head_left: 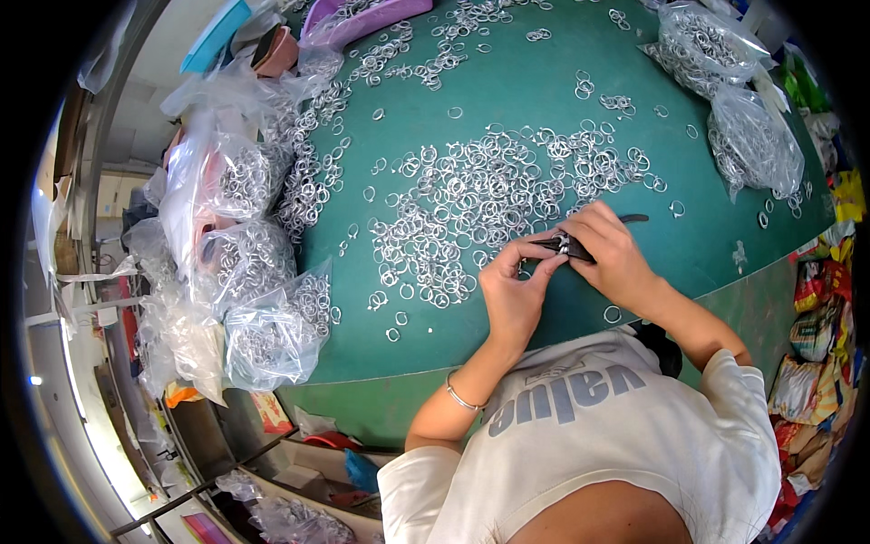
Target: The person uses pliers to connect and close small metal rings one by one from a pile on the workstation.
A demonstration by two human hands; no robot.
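Black-handled pliers are gripped in my right hand, one dark handle sticking out past the fingers. Their jaws point left, to the fingertips of my left hand. That hand is pinched closed at the jaws; whatever small piece it holds is mostly hidden by the fingers. Just beyond both hands spreads a loose pile of silver metal rings, many with a small raised part. A single ring lies close to my right wrist.
Clear plastic bags full of rings line the green table's left side. More filled bags sit at the far right. A purple tray and a blue container stand at the back. Colourful packages are heaped beyond the right edge.
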